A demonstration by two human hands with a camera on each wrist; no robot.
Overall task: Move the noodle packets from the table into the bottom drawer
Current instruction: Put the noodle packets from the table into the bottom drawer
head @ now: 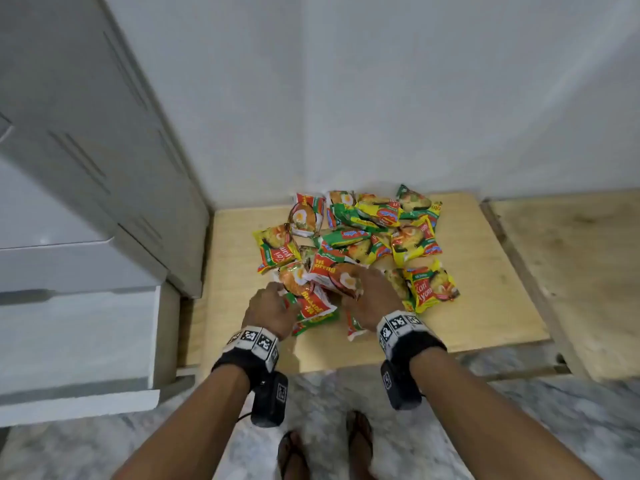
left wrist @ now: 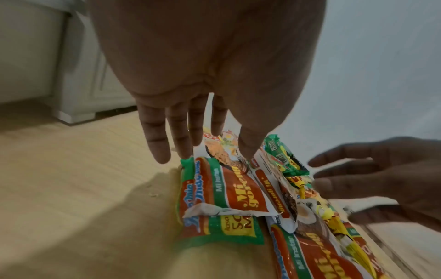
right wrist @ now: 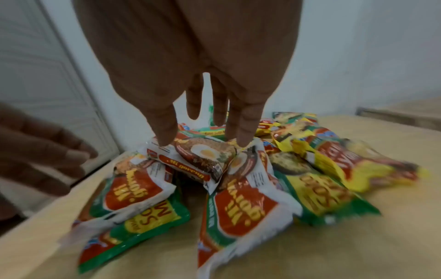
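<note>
A heap of noodle packets (head: 367, 233) in red, green, yellow and white lies on a low wooden table (head: 485, 306). My left hand (head: 282, 294) reaches onto the heap's near left corner. In the left wrist view its fingers (left wrist: 155, 143) are straight and spread, and the thumb tip touches a white and red packet (left wrist: 229, 188). My right hand (head: 356, 284) rests on a white packet showing a fried egg (right wrist: 206, 153). Its thumb and fingertips (right wrist: 243, 136) are straight and touch that packet's far edge. Neither hand has lifted anything.
A white drawer unit (head: 76, 337) stands left of the table, its lower drawer front sticking out toward me. A second wooden board (head: 575, 271) adjoins the table on the right. White wall behind, marble floor (head: 519, 431) and my sandalled feet (head: 325, 445) in front.
</note>
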